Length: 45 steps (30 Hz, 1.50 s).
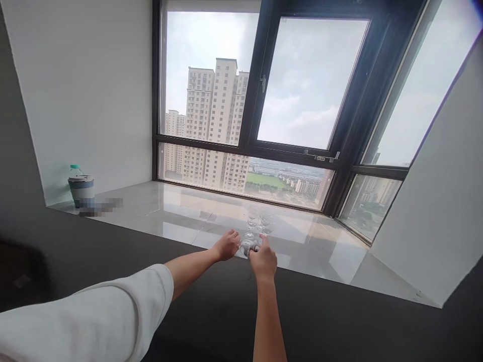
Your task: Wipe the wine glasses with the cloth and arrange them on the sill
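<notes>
Near the front edge of the window sill, a clear stemmed glass (246,247) is tilted between my two hands. My left hand (227,245) has its fingers closed at the glass's left side. On the other side, my right hand (264,260) is curled against the glass with one finger pointing up. A greyish patch shows at the glass by the right fingers; whether it is a cloth or a reflection I cannot tell. Just behind stand clear stemmed glasses, one on the left (250,224) and one on the right (266,220), close together.
The glossy tiled sill (181,213) runs beneath a dark-framed window (249,146). At its far left stand a paper cup (82,190) and a bottle with a green cap (74,170). A blurred dark item (101,207) lies beside them. A white wall (433,201) closes the right side.
</notes>
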Each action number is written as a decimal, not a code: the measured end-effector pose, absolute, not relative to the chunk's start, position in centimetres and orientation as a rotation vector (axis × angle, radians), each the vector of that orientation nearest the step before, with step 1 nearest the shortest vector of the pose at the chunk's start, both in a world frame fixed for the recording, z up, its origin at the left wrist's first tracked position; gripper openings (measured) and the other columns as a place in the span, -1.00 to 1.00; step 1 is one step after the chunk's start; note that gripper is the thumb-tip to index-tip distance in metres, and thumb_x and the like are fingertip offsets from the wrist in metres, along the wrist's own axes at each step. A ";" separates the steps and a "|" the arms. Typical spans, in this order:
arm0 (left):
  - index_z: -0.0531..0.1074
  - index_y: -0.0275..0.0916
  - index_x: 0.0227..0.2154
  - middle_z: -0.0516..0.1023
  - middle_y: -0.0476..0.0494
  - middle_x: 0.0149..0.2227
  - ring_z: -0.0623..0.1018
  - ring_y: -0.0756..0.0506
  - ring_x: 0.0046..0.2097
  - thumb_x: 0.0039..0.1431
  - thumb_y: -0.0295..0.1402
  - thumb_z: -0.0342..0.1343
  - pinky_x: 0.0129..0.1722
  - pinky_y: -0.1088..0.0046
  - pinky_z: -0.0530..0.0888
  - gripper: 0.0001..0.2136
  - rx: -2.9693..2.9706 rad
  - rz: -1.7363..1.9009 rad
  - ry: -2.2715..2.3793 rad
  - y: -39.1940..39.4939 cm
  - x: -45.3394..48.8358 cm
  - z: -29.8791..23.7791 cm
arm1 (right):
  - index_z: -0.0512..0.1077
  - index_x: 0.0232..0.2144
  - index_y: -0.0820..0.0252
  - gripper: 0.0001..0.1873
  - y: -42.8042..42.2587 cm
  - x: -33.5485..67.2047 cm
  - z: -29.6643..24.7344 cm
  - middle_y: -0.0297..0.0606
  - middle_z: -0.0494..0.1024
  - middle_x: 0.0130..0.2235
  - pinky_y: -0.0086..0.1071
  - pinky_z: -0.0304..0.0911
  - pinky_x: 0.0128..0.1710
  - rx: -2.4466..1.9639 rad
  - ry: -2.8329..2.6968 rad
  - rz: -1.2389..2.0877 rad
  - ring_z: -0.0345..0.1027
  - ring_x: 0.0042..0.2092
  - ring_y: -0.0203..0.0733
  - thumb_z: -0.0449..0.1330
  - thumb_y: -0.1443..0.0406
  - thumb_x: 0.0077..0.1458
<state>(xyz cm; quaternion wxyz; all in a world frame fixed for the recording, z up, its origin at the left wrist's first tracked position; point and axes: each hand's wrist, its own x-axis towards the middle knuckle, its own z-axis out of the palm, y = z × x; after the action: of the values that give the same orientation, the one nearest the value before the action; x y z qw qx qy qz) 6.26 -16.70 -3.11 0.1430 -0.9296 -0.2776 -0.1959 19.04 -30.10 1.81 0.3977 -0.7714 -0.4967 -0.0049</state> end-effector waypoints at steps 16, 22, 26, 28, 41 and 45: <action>0.41 -0.29 -0.33 0.44 -0.26 -0.24 0.35 -0.19 -0.14 0.23 -0.44 -0.05 -0.06 0.26 0.32 -0.87 -2.678 -0.502 -0.759 -16.9 6.5 -2.6 | 0.20 0.20 0.12 -0.38 -29.7 18.5 2.3 -0.14 0.58 -0.22 -0.33 0.23 -0.31 -2.084 -1.200 0.040 0.48 -0.21 -0.04 0.08 0.28 0.06; 0.40 -0.27 -0.35 0.44 -0.25 -0.23 0.34 -0.19 -0.13 0.20 -0.46 -0.03 -0.05 0.24 0.30 -0.89 -2.705 -0.532 -0.796 -16.9 6.3 -2.7 | 0.29 0.12 0.07 -0.35 -29.5 19.9 1.8 -0.23 0.58 -0.17 -0.36 0.22 -0.22 -1.834 -1.226 0.244 0.45 -0.11 -0.08 0.18 0.25 -0.10; 0.39 -0.28 -0.34 0.44 -0.25 -0.25 0.35 -0.19 -0.15 0.17 -0.49 -0.03 -0.05 0.25 0.30 -0.89 -2.746 -0.563 -0.799 -16.6 6.2 -3.0 | 0.34 0.07 0.19 -0.30 -29.3 19.9 1.2 -0.26 0.58 -0.33 -0.36 0.27 -0.32 -1.573 -1.082 0.396 0.46 -0.29 -0.11 0.25 0.20 -0.20; 0.39 -0.27 -0.35 0.43 -0.24 -0.27 0.35 -0.18 -0.16 0.19 -0.49 -0.06 -0.05 0.26 0.30 -0.88 -2.773 -0.569 -0.766 -16.4 6.2 -3.0 | 0.33 0.08 0.25 -0.23 -29.0 19.6 1.0 -0.29 0.56 -0.39 -0.36 0.29 -0.36 -1.440 -0.986 0.474 0.44 -0.36 -0.12 0.30 0.17 -0.25; 0.38 -0.27 -0.33 0.44 -0.21 -0.30 0.39 -0.15 -0.19 0.35 -0.33 -0.16 -0.09 0.30 0.35 -0.76 -2.823 -0.795 -0.836 -16.2 6.6 -3.4 | 0.23 0.15 0.30 -0.06 -29.0 19.6 -0.4 -0.17 0.57 -0.20 -0.25 0.36 -0.11 -0.881 -0.551 0.516 0.47 -0.18 -0.13 0.42 0.11 -0.27; 0.37 -0.27 -0.34 0.44 -0.21 -0.30 0.39 -0.13 -0.22 0.33 -0.37 -0.16 -0.14 0.32 0.36 -0.77 -2.838 -0.833 -0.857 -16.4 6.5 -3.3 | 0.29 0.13 0.22 -0.18 -30.0 20.9 -3.5 -0.12 0.56 -0.20 -0.26 0.36 -0.18 -1.139 -0.448 0.154 0.48 -0.18 -0.05 0.37 0.05 -0.16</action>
<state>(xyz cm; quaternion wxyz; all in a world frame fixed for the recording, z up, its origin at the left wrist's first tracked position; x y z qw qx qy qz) 6.51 -16.35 -3.32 0.0309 -0.9212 -0.2781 -0.2704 20.89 -30.04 -3.50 0.8156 -0.5342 -0.2101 0.0723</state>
